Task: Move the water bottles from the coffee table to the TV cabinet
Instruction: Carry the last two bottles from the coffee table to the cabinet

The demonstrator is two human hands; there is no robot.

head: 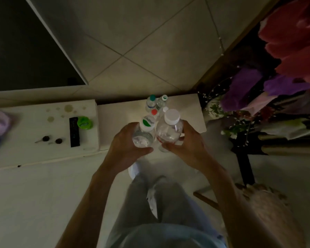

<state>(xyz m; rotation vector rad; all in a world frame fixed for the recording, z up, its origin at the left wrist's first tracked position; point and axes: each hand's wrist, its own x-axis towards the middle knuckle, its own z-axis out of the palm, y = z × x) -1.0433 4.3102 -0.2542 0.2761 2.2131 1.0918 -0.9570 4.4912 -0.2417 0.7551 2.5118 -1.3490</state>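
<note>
Clear plastic bottles, six counted in total: two are held, four are stood on the white cabinet point(190, 111). Bottle with the green-and-white cap point(143, 135) is gripped by the left hand point(123, 145); bottle with the plain white cap point(169, 130) is gripped by the right hand point(188, 144). The two are held upright, side by side and touching, just above the cabinet's near edge. Behind them four more are clustered: teal cap point(152, 98), green-and-white cap point(164, 97), red cap point(154, 111), white cap point(165, 109). On the neighbouring white surface point(25, 154) to the left are seen one black remote point(74, 131), one green tub point(84, 122), two small dark round objects point(46, 138). One bunch of red and purple flowers point(276, 68) is seen at right
</note>
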